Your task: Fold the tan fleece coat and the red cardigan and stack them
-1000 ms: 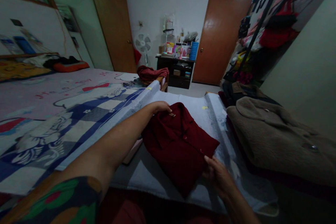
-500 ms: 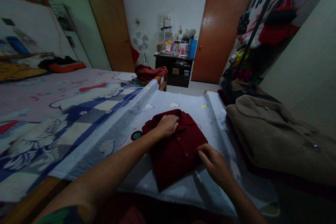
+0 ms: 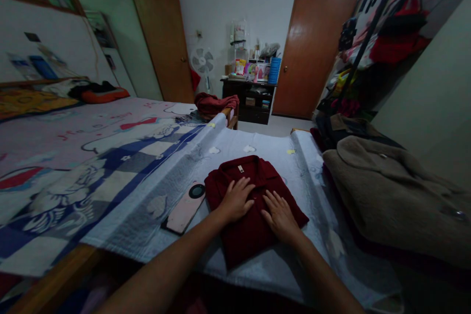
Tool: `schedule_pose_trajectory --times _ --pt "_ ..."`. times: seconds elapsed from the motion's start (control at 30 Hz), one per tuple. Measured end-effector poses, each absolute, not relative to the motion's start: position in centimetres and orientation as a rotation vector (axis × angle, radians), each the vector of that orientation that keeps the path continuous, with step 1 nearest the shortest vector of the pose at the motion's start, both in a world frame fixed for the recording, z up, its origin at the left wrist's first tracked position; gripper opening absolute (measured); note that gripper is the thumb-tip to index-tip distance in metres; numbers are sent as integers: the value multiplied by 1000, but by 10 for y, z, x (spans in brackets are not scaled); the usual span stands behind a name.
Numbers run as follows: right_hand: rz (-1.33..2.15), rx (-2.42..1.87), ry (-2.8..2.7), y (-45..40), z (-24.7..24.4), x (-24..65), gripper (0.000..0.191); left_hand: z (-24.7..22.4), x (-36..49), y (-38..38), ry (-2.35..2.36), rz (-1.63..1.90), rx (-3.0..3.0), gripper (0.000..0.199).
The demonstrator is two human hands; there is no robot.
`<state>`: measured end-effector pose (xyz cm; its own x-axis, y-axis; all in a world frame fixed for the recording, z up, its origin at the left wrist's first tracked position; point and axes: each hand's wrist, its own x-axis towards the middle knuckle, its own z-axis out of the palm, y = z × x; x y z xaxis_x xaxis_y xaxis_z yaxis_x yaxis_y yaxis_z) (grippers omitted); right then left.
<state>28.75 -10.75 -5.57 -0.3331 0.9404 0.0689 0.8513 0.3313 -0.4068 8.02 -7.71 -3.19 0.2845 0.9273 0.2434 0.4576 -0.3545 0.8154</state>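
A folded dark red shirt [image 3: 243, 243] lies on a light blue cloth [image 3: 253, 140], its collar and small neck label toward the far side. My left hand [image 3: 237, 199] rests flat on the shirt just below the collar, fingers stretched out. Beside it my right hand [image 3: 281, 216] also presses flat on the front, fingers spread and holding nothing. Close by on the left, a pink phone [image 3: 186, 208] with a round black camera ring lies on the cloth, apart from the shirt.
Folded brown coats [image 3: 390, 191] are piled on the right. A bed with a patterned blanket [image 3: 121, 157] spreads along the left. A crumpled red garment [image 3: 215, 105] sits at the bed's corner. Farther back are a fan [image 3: 202, 61] and a dark cabinet [image 3: 248, 103].
My left hand has opened from its closed shape at the collar and moved down onto the front. My right hand has left the shirt's right edge and flattened inward. More of the phone shows.
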Motion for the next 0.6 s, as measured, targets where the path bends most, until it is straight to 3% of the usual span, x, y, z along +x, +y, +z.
schedule_pose_trajectory --times 0.1,0.2,0.33,0.5,0.6 --pt "532 -1530 -2298 -100 -41 291 47 -18 47 -69 1731 923 2044 45" --pt "526 -1467 -2227 -81 -28 297 35 -10 12 -55 2085 598 1976 44" --pt "312 -1775 -2038 -52 -27 309 32 -12 -14 -36 2026 394 1906 35" --pt "418 -2084 -1958 -32 -43 322 44 -16 -12 -20 1983 452 1980 18" --pt "451 -2134 -1947 -30 -48 326 45 -19 -8 -16 2015 532 2018 19"
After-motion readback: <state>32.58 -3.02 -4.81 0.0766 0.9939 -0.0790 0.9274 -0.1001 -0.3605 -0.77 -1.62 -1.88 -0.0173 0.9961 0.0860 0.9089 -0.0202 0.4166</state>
